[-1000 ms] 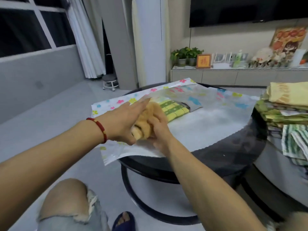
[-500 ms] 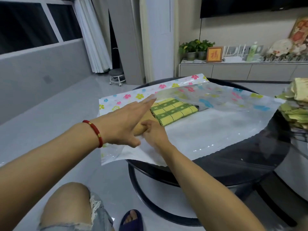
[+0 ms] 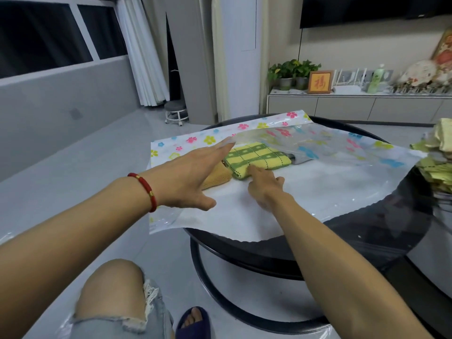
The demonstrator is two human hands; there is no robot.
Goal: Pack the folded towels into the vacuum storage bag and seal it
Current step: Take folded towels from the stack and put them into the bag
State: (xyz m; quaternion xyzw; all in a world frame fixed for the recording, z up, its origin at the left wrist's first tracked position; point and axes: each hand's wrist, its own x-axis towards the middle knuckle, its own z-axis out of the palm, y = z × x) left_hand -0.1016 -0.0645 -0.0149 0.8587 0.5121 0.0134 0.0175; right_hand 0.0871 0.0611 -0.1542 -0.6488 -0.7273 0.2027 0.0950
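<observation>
Step in hand: a folded towel is being seated inside the vacuum storage bag (image 3: 305, 189), judged from the hands at its mouth.
Bag position: laid flat on the round dark table (image 3: 381, 238), mouth toward the person, clear top sheet lifted at the left.
Green-and-yellow towel (image 3: 256, 159): already inside, under the raised sheet.
Tan towel (image 3: 217, 176): just beside the green one at the opening, partly hidden by the left hand.
Left hand (image 3: 188, 176): open, fingers straight; the upper sheet is propped on the fingertips.
Right hand (image 3: 265, 185): fingers extended, gripping nothing; the near edge of the green towel is touched.
Method: towels should be pushed deep and flat, edges aligned, with the sealing strip kept free of fabric.
Remaining stack (image 3: 437, 162): at the table's right edge, not yet packed.
</observation>
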